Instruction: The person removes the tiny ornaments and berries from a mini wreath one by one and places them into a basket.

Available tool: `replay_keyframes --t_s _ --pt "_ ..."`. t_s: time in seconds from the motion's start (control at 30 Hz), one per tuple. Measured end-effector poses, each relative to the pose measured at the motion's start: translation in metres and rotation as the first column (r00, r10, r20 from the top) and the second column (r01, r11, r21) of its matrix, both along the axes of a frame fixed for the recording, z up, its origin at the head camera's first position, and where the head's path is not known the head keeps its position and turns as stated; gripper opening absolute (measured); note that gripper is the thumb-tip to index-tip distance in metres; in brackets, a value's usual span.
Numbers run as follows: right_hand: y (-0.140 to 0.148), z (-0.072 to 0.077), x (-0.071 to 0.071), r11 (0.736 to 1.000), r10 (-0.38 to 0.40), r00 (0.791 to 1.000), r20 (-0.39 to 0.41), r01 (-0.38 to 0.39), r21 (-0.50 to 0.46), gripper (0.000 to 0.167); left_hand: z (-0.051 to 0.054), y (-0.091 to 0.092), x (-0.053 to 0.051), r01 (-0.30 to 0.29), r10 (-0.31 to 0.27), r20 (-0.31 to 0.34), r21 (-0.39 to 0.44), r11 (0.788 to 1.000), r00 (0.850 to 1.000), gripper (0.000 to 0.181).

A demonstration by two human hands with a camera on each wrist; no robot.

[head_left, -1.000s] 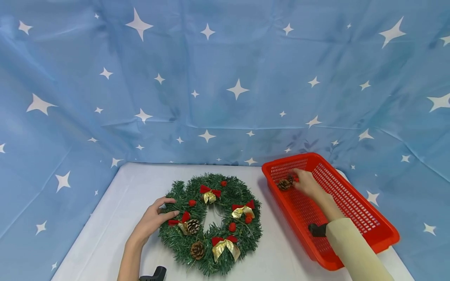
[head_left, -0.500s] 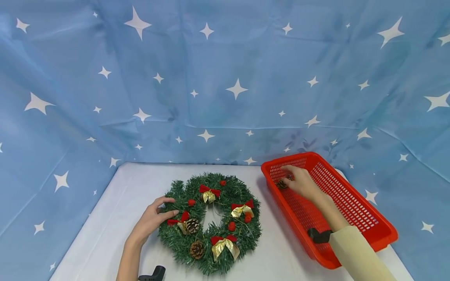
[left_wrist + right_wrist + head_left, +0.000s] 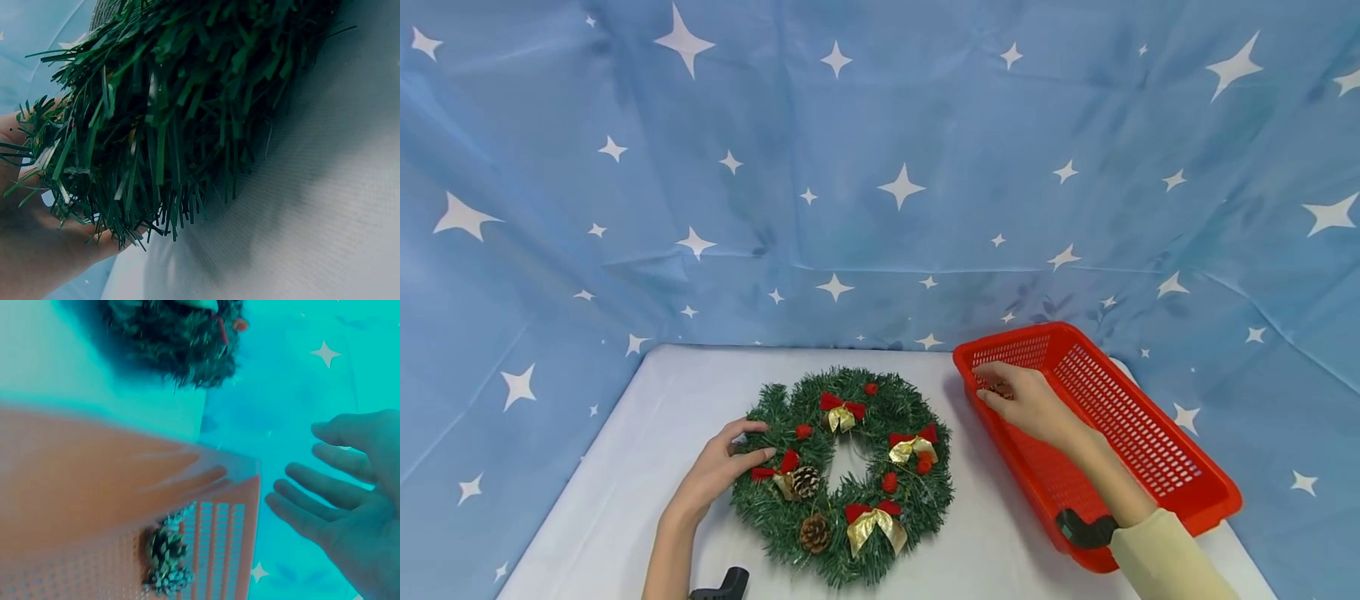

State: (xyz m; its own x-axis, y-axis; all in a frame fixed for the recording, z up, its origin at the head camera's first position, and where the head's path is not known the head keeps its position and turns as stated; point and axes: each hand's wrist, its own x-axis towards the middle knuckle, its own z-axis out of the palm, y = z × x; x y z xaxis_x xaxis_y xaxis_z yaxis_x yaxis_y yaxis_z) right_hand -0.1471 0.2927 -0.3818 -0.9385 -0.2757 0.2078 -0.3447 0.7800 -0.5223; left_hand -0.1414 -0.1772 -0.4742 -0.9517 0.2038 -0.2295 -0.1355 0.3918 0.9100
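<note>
Holding round green tinsel wreath [image 3: 833, 498] with left hand [image 3: 713, 465], hanging empty right hand [image 3: 1030, 408] over far corner of long red plastic basket [image 3: 1108, 400]; likely done except brown pinecones [image 3: 165, 559].

- Right hand [image 3: 1026, 408] has shifted left in the frame, fingers now parted near the left rim of the red basket [image 3: 1206, 500].
- Pine cones [image 3: 1000, 390] are now mostly hidden behind it.
- Sleeve [image 3: 1168, 554] sits lower, nearer bottom right.
</note>
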Motion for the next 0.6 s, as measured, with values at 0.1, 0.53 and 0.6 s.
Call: replay_keyframes --t_s 0.1,0.53,0.6 --pt "-0.007 0.002 0.005 0.999 0.026 0.999 0.022 -0.025 -0.028 0.032 0.0 0.0 0.0 0.002 -0.002 0.004 -0.001 1.0 1.0 0.061" --pt "-0.025 0.001 0.023 0.999 0.039 0.999 0.017 -0.039 -0.022 0.039 0.0 0.0 -0.001 -0.003 0.003 -0.001 0.0 1.0 1.0 0.061" --pt "-0.027 0.001 0.026 0.999 0.043 0.999 0.006 -0.043 -0.014 0.04 0.0 0.0 0.0 -0.004 0.004 -0.005 0.002 1.0 1.0 0.06"
